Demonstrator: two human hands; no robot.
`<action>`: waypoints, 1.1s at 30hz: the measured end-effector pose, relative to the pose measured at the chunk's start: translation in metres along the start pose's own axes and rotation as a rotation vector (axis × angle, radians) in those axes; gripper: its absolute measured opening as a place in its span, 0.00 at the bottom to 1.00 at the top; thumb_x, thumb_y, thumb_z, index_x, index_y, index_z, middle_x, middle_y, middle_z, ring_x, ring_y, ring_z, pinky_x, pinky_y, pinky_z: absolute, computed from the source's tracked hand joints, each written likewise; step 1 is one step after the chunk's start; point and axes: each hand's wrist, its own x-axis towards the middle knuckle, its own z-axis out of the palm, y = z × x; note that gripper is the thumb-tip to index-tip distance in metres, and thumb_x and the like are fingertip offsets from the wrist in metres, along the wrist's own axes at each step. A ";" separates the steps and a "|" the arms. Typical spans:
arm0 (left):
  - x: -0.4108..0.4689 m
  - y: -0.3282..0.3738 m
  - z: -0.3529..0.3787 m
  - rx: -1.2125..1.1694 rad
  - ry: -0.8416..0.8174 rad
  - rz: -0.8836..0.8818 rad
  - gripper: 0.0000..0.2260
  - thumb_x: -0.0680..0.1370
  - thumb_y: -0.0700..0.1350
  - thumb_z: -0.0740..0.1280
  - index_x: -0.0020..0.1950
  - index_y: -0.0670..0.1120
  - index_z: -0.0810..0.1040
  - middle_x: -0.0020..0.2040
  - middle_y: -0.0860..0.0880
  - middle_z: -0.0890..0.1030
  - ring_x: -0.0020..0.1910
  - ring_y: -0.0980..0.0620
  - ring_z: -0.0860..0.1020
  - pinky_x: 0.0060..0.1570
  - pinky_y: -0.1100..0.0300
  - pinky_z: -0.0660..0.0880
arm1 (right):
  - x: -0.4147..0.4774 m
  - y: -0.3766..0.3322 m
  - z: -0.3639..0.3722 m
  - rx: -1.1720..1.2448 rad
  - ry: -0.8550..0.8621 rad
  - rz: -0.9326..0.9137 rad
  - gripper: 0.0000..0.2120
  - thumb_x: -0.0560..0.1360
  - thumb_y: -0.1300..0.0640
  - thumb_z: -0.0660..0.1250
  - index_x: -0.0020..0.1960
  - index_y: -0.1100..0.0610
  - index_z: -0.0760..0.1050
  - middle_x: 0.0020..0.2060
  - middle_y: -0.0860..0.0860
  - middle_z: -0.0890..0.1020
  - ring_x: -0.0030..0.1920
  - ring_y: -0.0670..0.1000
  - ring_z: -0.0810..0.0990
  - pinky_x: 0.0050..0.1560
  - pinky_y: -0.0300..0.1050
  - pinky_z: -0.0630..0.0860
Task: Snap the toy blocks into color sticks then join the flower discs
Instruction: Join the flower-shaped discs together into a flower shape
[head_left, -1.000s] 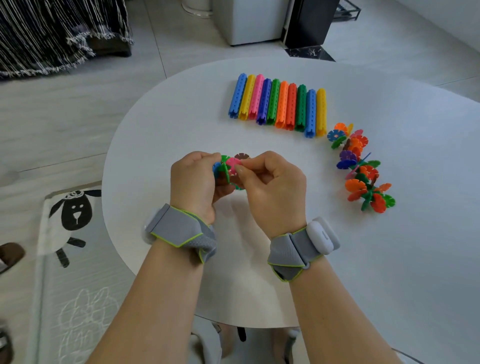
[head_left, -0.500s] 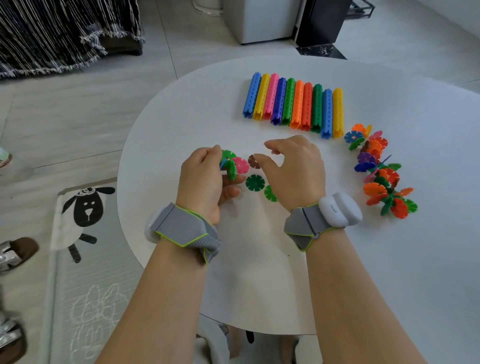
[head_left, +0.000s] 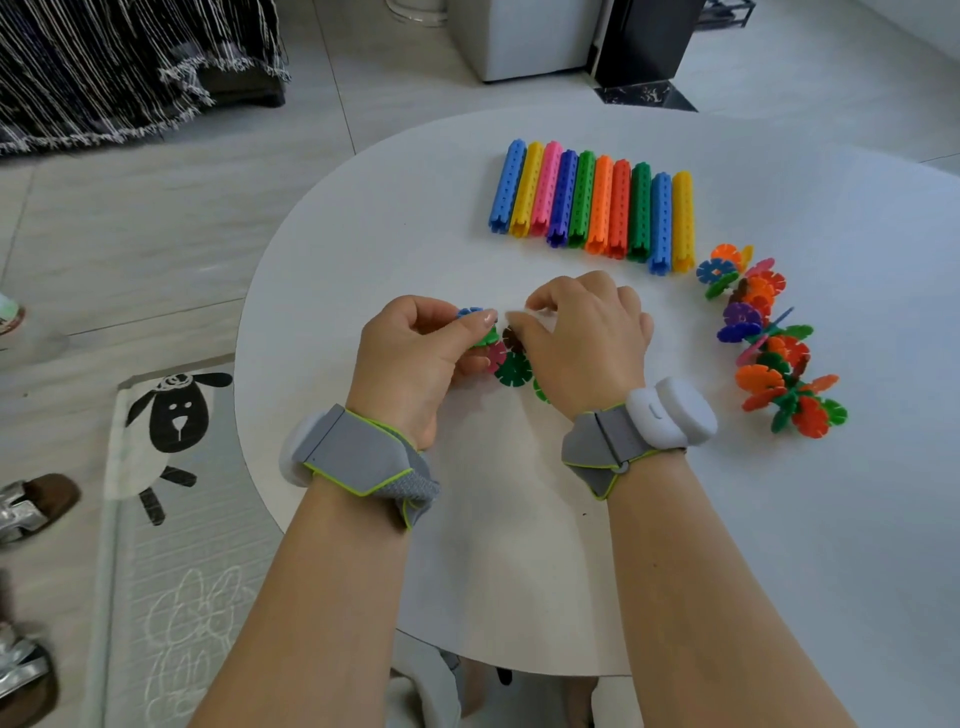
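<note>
Sticks (head_left: 592, 208) done, disc step on. Left hand (head_left: 410, 353) fingers (head_left: 475, 319) gripped disc bunch (head_left: 488, 340). Right hand (head_left: 587, 343) touched brown disc (head_left: 511, 338), grip unclear. Next: slot it into bunch.

view: head-worn, wide-angle | faces: forward-down | near: close over left hand (head_left: 415, 358), right hand (head_left: 587, 343), table (head_left: 779, 545)
</note>
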 end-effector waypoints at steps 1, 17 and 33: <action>0.000 0.000 0.000 0.003 0.004 0.004 0.08 0.71 0.37 0.72 0.41 0.42 0.73 0.38 0.45 0.78 0.26 0.54 0.77 0.27 0.66 0.73 | -0.002 0.001 -0.002 0.000 -0.002 -0.002 0.15 0.77 0.42 0.60 0.58 0.47 0.75 0.57 0.48 0.72 0.59 0.54 0.65 0.52 0.45 0.56; -0.007 0.009 0.002 0.016 -0.038 -0.063 0.05 0.77 0.42 0.65 0.42 0.48 0.79 0.41 0.48 0.79 0.37 0.53 0.75 0.31 0.63 0.71 | -0.007 0.006 -0.007 0.051 -0.068 -0.005 0.14 0.73 0.44 0.67 0.55 0.49 0.74 0.50 0.46 0.66 0.58 0.54 0.63 0.50 0.45 0.56; -0.015 0.015 0.009 -0.199 -0.056 -0.112 0.07 0.76 0.35 0.60 0.39 0.38 0.75 0.41 0.41 0.77 0.40 0.45 0.77 0.42 0.59 0.79 | -0.027 0.012 -0.011 -0.018 -0.116 -0.170 0.13 0.74 0.44 0.66 0.57 0.45 0.75 0.57 0.45 0.67 0.58 0.52 0.61 0.52 0.44 0.55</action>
